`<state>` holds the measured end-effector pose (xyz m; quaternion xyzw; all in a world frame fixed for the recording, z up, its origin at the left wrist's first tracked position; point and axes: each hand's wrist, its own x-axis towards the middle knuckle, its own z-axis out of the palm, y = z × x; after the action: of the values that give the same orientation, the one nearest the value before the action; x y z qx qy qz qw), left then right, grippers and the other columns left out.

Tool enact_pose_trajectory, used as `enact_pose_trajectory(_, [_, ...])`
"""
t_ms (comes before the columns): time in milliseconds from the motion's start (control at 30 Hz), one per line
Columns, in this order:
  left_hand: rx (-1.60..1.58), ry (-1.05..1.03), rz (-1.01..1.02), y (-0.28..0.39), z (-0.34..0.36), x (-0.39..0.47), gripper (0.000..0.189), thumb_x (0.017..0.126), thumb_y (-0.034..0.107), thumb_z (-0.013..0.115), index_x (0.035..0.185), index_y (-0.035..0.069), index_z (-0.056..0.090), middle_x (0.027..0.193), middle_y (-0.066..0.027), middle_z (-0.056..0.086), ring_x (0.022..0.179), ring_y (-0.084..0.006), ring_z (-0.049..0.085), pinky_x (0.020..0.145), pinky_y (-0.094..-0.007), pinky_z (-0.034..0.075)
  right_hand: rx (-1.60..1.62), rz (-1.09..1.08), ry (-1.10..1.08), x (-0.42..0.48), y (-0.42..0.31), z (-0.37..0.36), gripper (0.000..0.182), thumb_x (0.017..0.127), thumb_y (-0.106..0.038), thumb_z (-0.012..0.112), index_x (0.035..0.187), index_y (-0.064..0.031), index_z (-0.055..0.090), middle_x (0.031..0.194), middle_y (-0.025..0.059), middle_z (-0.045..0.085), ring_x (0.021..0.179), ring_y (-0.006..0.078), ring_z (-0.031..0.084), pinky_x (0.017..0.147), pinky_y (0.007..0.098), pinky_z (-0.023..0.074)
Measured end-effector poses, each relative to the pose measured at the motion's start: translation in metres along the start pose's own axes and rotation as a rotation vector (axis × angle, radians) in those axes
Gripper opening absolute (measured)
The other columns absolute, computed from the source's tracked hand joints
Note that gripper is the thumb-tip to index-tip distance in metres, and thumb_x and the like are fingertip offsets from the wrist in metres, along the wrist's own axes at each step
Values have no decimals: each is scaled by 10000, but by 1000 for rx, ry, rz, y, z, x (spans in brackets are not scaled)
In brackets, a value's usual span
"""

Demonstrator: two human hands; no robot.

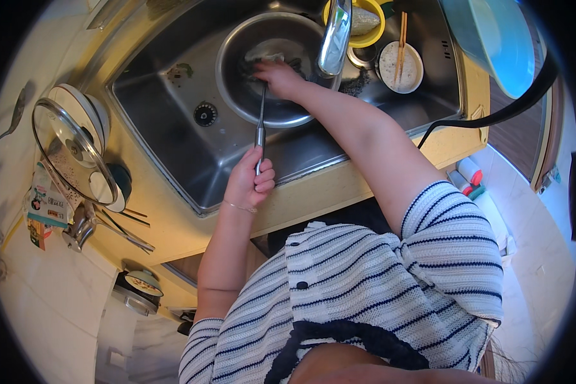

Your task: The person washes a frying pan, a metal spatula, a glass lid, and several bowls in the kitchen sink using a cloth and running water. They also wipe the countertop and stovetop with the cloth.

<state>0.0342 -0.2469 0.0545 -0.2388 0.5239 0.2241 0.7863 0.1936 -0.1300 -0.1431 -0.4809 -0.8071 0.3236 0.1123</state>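
Note:
My left hand (252, 177) is closed around the handle of a long metal utensil (261, 120), which slants up over the rim of a round stainless steel basin (225, 91) in the sink. Inside the basin, my right hand (279, 79) reaches to the utensil's far end, fingers partly spread; the utensil's head is hidden or blurred there, and whether those fingers grip it does not show. Something whitish lies by the fingertips. A chrome faucet (335, 43) hangs over the basin's right side.
Right of the basin are a yellow strainer (380, 36) and a bowl (415, 72) with wooden chopsticks (401, 43). A blue basin (504, 43) stands at the right. Left of the sink (149, 91) are a glass lid (72, 149), stacked bowls (96, 120) and utensils. Food scraps lie near the drain (205, 114).

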Motion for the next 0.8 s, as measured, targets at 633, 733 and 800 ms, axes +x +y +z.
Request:
enact_pose_trajectory(633, [-266,-181,-170,2,0,8,234,946,167,457,1142,57,520,666,-13,422,439,-49,314,332,-160,267,265,73,-206,-35,6,-10,458,795,-16,499,1228,-154,551,1373,146,408,1253,304,408,1030,367,349])
enact_pose_trajectory(733, [-352,-410,-214,6,-7,14,325,964,175,408,1223,-19,437,690,-7,382,448,-57,329,324,-181,292,256,52,-266,-42,31,-20,441,810,-40,480,1229,-159,550,1354,133,430,1231,296,431,1021,359,358])
enact_pose_trajectory(800, [-276,-383,-188,7,-1,10,300,965,180,411,1196,-7,454,668,-2,376,434,-53,324,316,-182,280,-12,-60,-190,-40,58,-17,408,847,-98,448,1245,-143,531,1331,110,457,1191,280,474,1002,336,374])
